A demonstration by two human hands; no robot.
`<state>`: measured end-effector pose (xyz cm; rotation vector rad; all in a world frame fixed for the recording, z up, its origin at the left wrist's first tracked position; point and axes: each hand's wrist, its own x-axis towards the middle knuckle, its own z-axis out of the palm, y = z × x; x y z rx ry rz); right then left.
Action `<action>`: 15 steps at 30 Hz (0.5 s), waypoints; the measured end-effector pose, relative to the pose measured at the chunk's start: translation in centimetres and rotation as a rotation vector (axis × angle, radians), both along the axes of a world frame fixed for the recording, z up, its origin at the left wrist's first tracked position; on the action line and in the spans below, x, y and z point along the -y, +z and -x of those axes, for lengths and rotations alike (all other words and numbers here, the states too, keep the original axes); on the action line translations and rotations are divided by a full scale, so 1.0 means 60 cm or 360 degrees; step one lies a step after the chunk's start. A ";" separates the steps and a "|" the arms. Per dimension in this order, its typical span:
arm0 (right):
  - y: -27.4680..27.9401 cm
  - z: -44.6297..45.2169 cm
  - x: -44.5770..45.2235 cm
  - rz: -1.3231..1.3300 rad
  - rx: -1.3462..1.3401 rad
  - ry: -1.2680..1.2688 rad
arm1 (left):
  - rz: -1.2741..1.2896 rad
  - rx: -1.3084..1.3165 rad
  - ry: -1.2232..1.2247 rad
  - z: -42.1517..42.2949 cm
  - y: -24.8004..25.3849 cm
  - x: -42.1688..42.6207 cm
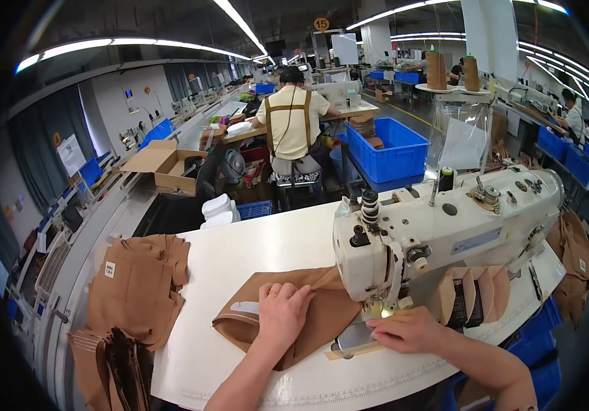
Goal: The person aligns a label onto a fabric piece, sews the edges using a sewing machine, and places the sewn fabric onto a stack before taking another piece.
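A brown fabric piece [335, 312], partly folded, lies on the white table with one end running under the sewing machine head [369, 253]. My left hand [284, 312] is closed on a raised fold of it, fingertips together. Under that hand, a white curved shape [245, 307] shows on the fabric. Close to the lit needle area, my right hand [407, 331] has its thumb and fingers drawn together beside the metal plate [354, 337]. Whatever those fingers hold, if anything, is too small to make out.
Stacked brown fabric pieces [137, 281] hang over the table's left edge. A divided holder [474, 298] with black items stands right of the needle. Ahead, a person [294, 116] sits at another machine, near a blue crate [387, 151]. An open cardboard box [171, 168] stands left.
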<state>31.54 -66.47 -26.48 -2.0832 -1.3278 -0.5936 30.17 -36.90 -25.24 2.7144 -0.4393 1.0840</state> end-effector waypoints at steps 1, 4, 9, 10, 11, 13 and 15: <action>-0.001 0.002 0.001 0.0019 -0.0007 -0.0014 | 0.0010 0.0151 0.0049 -0.004 0.008 -0.012; 0.001 0.000 -0.001 0.0020 -0.0021 -0.0034 | -0.0096 0.0653 0.0292 0.037 0.105 -0.045; -0.021 -0.007 -0.002 -0.0091 -0.0051 0.0034 | 0.0198 0.0236 -0.0441 0.134 0.168 0.043; -0.018 -0.008 -0.002 -0.0062 -0.0029 0.0025 | 0.0373 -0.0085 -0.0653 0.139 0.145 0.059; -0.012 -0.004 0.000 -0.0033 -0.0005 0.0013 | 0.0551 -0.0406 -0.0865 0.145 0.116 0.066; 0.005 0.012 0.012 -0.0018 -0.0007 -0.0009 | 0.0365 -0.0618 -0.0926 0.167 0.074 0.063; 0.001 0.023 0.027 -0.0169 0.0075 0.0010 | 0.0157 -0.0507 -0.0753 0.195 0.048 0.053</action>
